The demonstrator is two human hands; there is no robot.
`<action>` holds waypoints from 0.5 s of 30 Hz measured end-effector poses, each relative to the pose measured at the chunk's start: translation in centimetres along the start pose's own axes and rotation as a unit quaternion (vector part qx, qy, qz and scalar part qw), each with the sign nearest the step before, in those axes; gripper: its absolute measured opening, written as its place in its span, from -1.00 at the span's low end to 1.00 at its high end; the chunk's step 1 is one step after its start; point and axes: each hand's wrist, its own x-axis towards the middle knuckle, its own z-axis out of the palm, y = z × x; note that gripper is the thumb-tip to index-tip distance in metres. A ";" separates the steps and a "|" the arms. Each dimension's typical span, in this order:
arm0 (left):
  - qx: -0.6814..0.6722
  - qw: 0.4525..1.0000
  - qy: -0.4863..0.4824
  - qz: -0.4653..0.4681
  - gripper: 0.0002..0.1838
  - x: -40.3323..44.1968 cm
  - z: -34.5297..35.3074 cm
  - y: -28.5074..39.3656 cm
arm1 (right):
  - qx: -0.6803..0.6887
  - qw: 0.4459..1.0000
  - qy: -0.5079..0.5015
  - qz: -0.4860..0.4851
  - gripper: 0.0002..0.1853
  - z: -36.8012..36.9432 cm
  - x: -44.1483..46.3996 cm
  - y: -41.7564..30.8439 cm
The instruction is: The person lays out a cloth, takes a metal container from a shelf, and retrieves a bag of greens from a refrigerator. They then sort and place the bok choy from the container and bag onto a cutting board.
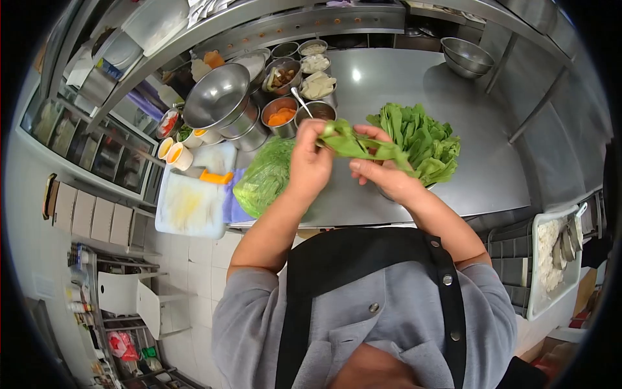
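Observation:
Both of my hands hold one bunch of leafy greens above the steel counter. My left hand is closed round its pale stem end. My right hand grips the leafy part, thumb in front and fingers behind. Just beyond my right hand, a pile of greens stands in a container that is mostly hidden. A plastic bag of greens lies beside my left forearm. Left of the bag is a white cutting board with an orange-handled knife on it.
Stacked steel bowls stand at the back left, beside metal pots of orange slices and white pieces. More steel bowls sit at the back right. A white tray is at the right, below counter level.

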 end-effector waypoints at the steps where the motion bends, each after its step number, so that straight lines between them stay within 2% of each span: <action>1: 0.096 0.994 0.052 0.020 -0.70 1.1 -1.0 1.1 | -0.027 0.999 -0.023 0.019 -0.42 -0.2 -0.1 0.4; 2: 0.140 0.982 0.104 0.067 -0.67 2.9 -2.7 1.5 | -0.054 0.997 -0.047 0.039 -0.44 -0.3 -0.3 0.6; 3: 0.258 0.943 0.146 0.148 -0.70 4.8 -5.0 1.3 | -0.045 0.995 -0.062 0.066 -0.53 -0.4 -0.9 0.8; 4: 0.335 0.906 0.184 0.184 -0.63 6.5 -8.0 -0.1 | -0.045 0.995 -0.061 0.068 -0.53 -0.7 -1.4 1.0; 6: 0.423 0.853 0.245 0.182 -0.67 9.9 -13.9 -2.8 | -0.102 0.982 -0.102 0.123 -0.64 -1.7 -2.6 1.8; 7: 0.490 0.821 0.246 0.156 -0.69 11.1 -17.0 -4.8 | -0.120 0.983 -0.091 0.108 -0.72 -2.0 -3.4 2.3; 8: 0.536 0.804 0.247 0.068 -0.71 12.0 -20.0 -7.2 | -0.118 0.984 -0.068 0.111 -0.72 -2.4 -4.3 2.4; 10: 0.592 0.793 0.078 -0.120 -0.63 13.0 -24.6 -10.8 | -0.198 0.971 -0.100 0.091 -0.72 -3.1 -5.8 2.3; 12: 0.628 0.748 -0.066 -0.202 -0.52 13.3 -28.4 -14.7 | -0.222 0.965 -0.071 0.123 -0.74 -3.8 -7.5 1.4; 14: 0.672 0.699 -0.026 -0.241 -0.46 14.8 -23.4 -8.2 | -0.264 0.961 -0.002 0.084 -0.79 -5.1 -8.7 0.9; 15: 0.695 0.706 0.042 -0.131 -0.57 14.5 -21.1 -6.4 | -0.276 0.957 0.047 0.071 -0.80 -6.2 -9.4 1.3</action>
